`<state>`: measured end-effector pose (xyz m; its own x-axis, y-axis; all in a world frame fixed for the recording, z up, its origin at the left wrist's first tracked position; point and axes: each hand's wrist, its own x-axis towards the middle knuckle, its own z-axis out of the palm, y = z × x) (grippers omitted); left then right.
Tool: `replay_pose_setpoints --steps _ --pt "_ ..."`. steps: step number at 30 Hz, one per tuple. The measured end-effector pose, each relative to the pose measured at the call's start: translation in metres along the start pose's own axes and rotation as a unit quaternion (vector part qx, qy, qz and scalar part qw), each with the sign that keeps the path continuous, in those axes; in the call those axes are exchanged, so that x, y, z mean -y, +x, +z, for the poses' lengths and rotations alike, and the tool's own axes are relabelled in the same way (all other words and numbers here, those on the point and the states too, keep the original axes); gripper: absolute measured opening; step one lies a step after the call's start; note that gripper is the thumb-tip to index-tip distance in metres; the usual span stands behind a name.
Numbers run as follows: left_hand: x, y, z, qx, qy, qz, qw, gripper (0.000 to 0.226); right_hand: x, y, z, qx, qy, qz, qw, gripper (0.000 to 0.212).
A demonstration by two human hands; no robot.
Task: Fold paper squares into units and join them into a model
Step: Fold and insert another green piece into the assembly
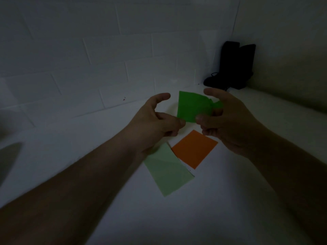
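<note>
A bright green paper square (192, 106) is held up above the white surface between both hands. My left hand (155, 121) pinches its lower left corner with the thumb, the index finger arched above. My right hand (228, 121) grips its right side, where the paper is bent and crumpled between the fingers. Below the hands, an orange paper square (194, 149) lies flat on the surface. A pale green paper square (168, 170) with a diagonal crease lies beside it to the left, partly under my left wrist.
The white surface (212, 200) meets a white brick-pattern wall (88, 68) at the back. A pair of black boots (233, 66) stands in the far right corner. The scene is dim.
</note>
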<state>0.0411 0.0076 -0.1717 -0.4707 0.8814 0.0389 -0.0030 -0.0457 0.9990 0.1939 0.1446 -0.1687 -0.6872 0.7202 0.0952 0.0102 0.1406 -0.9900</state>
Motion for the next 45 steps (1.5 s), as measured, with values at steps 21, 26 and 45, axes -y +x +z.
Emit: replay_pose_setpoints --steps 21,26,45 --pt "0.0066 0.0004 -0.0011 0.029 0.115 0.06 0.991 0.051 0.0023 -0.0027 0.0032 0.041 -0.034 -0.065 0.996 0.064" --pt "0.0038 0.0018 -0.0044 -0.002 0.019 0.053 0.998 0.048 0.0012 -0.0056 0.0046 0.082 -0.049 -0.088 0.992 0.05" --pt "0.0 0.001 -0.0048 0.029 -0.05 0.042 0.997 0.063 -0.0035 -0.0083 0.005 0.161 -0.083 -0.102 0.978 0.041"
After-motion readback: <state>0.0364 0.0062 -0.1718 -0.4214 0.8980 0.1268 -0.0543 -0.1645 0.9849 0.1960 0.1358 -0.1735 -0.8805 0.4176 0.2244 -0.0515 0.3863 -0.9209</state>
